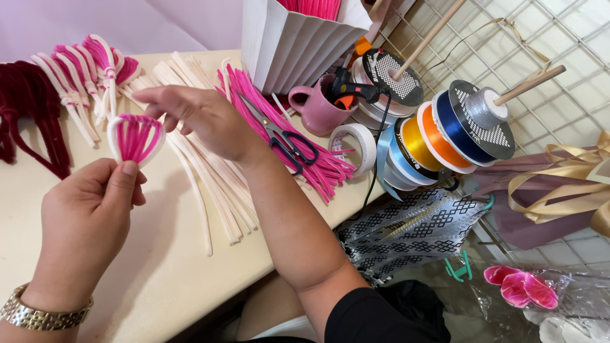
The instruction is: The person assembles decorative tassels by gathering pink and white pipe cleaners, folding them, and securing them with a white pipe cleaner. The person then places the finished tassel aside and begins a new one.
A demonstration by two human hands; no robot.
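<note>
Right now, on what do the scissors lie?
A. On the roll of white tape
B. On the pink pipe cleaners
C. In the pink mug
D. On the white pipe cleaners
B: the scissors lie flat across the loose heap of pink pipe cleaners, between the right hand and the pink mug.

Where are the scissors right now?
In the head view, the scissors lie on the loose pink pipe cleaners right of centre, just past the right hand and left of the pink mug.
</note>
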